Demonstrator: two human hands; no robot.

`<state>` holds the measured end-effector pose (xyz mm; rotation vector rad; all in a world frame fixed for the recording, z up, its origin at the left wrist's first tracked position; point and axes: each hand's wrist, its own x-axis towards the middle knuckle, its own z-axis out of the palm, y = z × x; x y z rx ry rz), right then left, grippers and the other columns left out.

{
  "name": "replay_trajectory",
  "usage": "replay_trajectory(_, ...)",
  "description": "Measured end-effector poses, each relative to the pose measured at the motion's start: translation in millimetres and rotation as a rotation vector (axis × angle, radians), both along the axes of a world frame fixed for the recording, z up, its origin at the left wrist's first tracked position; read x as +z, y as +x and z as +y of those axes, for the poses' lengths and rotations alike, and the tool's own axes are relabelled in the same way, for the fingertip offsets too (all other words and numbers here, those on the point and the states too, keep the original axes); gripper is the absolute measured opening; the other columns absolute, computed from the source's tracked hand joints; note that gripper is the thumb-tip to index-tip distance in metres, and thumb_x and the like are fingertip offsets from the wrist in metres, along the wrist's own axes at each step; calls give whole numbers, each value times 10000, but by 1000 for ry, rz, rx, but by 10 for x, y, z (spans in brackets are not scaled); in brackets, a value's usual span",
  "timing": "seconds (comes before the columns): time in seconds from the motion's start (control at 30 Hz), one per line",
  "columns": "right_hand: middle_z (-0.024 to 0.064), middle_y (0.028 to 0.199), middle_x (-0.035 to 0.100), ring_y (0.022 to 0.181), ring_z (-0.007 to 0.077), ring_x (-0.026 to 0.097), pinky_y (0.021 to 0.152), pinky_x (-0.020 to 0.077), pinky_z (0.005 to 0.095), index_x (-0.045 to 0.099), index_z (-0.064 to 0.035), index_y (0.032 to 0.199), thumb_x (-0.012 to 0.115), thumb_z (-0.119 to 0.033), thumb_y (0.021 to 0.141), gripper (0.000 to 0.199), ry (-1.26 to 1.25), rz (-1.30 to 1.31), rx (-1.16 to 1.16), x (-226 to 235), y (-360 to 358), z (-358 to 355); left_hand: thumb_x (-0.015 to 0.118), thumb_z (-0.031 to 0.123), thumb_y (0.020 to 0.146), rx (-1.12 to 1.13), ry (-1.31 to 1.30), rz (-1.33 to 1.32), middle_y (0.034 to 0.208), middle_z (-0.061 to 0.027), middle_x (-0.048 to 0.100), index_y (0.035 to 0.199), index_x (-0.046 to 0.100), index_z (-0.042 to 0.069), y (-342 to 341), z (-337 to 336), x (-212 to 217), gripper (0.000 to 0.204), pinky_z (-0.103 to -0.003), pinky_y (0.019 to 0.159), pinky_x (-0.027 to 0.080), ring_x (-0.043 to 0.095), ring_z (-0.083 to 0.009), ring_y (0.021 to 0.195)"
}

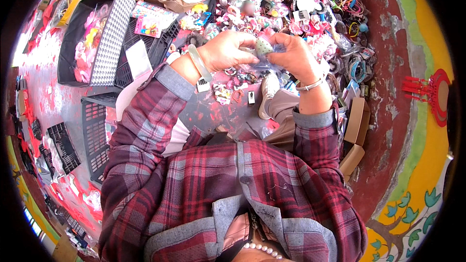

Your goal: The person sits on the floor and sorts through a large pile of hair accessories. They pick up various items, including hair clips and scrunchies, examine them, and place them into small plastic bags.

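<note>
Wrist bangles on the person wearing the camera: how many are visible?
2: a wide pale bangle on the left wrist and a thin silvery bangle on the right wrist. The plaid sleeves may hide others.

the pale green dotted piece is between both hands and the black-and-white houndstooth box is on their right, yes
Wrong side: the head view shows the black-and-white houndstooth box left of the left hand and right hand; the pale green dotted piece is between them.

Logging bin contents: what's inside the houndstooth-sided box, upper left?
Inside the houndstooth-sided box, pink and yellow items show against dark lining; anything beneath them is covered, so can't tell.
</note>
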<state>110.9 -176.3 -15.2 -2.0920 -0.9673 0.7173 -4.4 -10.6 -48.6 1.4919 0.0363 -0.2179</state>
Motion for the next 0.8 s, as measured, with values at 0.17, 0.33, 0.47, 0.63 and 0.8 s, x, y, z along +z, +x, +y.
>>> replay_trajectory(0.17, 123, 750, 603, 708, 240, 595, 661, 456, 331, 613, -64, 868, 671, -151, 592, 295, -36, -77, 30, -41, -17, 15, 594, 28, 775, -48, 106, -80, 919, -14, 599, 1056, 549, -2, -8, -18, 88, 286, -213, 717, 442, 531, -62, 804)
replay_trajectory(0.33, 129, 737, 617, 699, 256, 605, 675, 465, 327, 624, -64, 877, 656, -158, 610, 285, -33, -111, 72, -25, -45, 20, 604, 15, 758, 31, 194, -97, 863, -42, 615, 1033, 510, 7, 0, -59, 54, 291, -230, 694, 454, 558, -79, 784)
replay_trajectory(0.47, 117, 726, 619, 687, 229, 608, 671, 470, 318, 638, -61, 877, 639, -137, 636, 252, -38, 51, 130, 98, -63, 0, 610, 10, 746, 37, 252, -94, 833, -57, 624, 1006, 508, 16, 4, -30, 0, 279, -239, 683, 458, 577, -96, 776)
replay_trajectory(0.63, 77, 692, 624, 654, 120, 576, 641, 461, 275, 654, -45, 866, 629, -98, 668, 207, -29, 5, 128, 70, -15, -6, 717, 175, 654, 23, 276, -95, 873, -142, 626, 1016, 532, 26, 24, 22, -98, 433, -330, 714, 466, 613, -234, 824)
replay_trajectory(0.8, 44, 706, 634, 650, 75, 557, 622, 450, 229, 655, 9, 853, 615, -60, 704, 170, 117, 141, -250, 55, 56, -9, 683, 162, 746, 459, 659, -383, 962, -56, 572, 1005, 537, 12, 75, 132, 84, 333, -215, 635, 444, 541, -69, 720)
